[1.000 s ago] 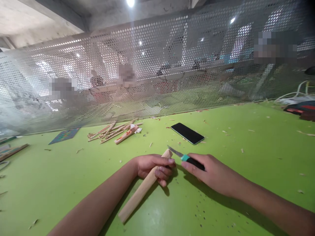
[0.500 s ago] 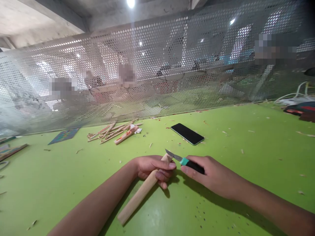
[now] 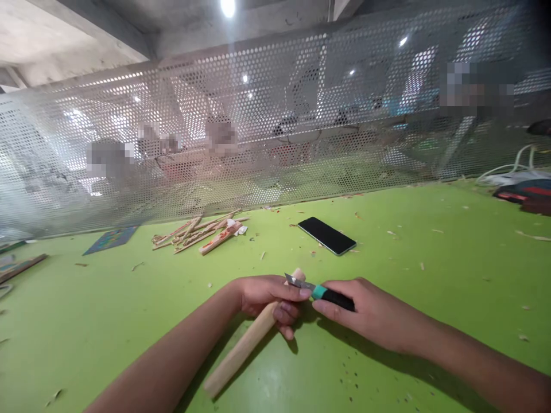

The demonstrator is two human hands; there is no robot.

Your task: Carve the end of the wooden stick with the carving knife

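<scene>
A pale, round wooden stick (image 3: 245,351) slants across the front of the green table, its near end low and its far end past my fingers. My left hand (image 3: 275,301) is closed around its upper part, the thumb lying over the top. In my right hand (image 3: 365,307) is a utility knife (image 3: 333,297) with a black and teal handle, gripped between thumb and fingers. Its bare blade points left and lies across the stick near the far end, just beyond my left thumb. Whether the edge bites into the wood, I cannot tell.
Beyond my hands lies a black phone (image 3: 327,235). Several carved wooden sticks (image 3: 198,232) are heaped to its left, beside a coloured card (image 3: 111,240). Wood shavings are scattered over the green table (image 3: 430,310). A perforated metal screen (image 3: 267,126) closes the back, with people behind it.
The knife blade has moved down the stick from its far tip toward my left thumb, my right hand shifting slightly with it. My left hand keeps its hold.
</scene>
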